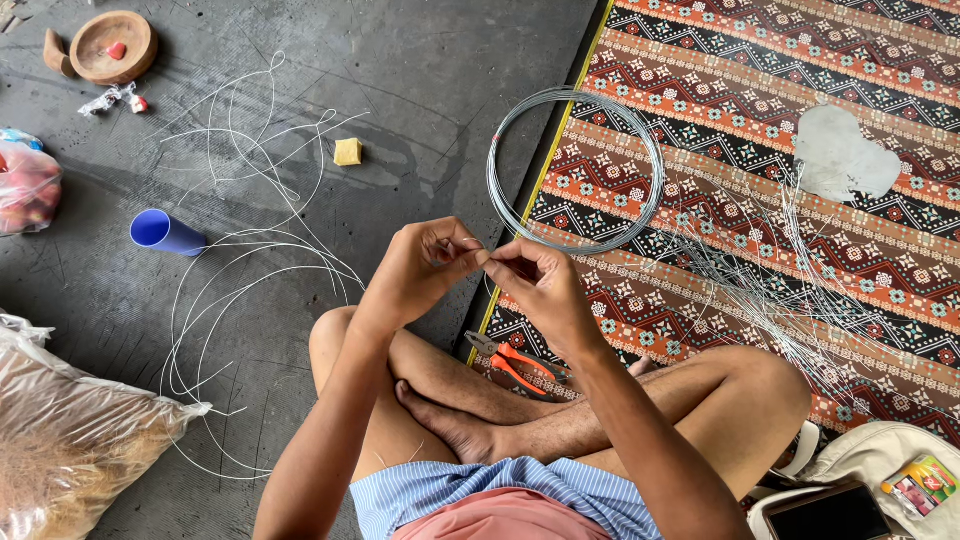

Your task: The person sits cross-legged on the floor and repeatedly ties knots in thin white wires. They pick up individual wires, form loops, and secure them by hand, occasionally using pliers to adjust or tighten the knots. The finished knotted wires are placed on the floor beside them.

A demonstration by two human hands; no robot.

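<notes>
While the legs are crossed on the floor, both hands are held up in front of the body. A thin piece of wire (481, 252) is pinched between them. The left hand (425, 265) is closed on one end of it, with the fingertips pressed together. The right hand (535, 275) is closed on the other end in the same way. The two hands are almost touching — only a tiny bit of wire is seen between them.

Just past the hands, a round coil of wire (575, 170) is lying half on the grey floor (430, 70) and half on the patterned mat (800, 90). More loose wire is spread out on the mat to the right, in a messy bundle (790, 290). Long cut loops of wire (250, 240) are lying on the floor to the left.

A pair of pliers with orange handles (515, 362) is lying on the mat edge, just under the right hand and near the knee.

Other small things are seen on the floor — a blue cup (165, 232) on its side, a small yellow block (348, 152), and a round wooden dish (113, 46) in the far corner. A big clear bag (70, 440) is at the lower left. A pale bag (880, 460) is at the lower right.
</notes>
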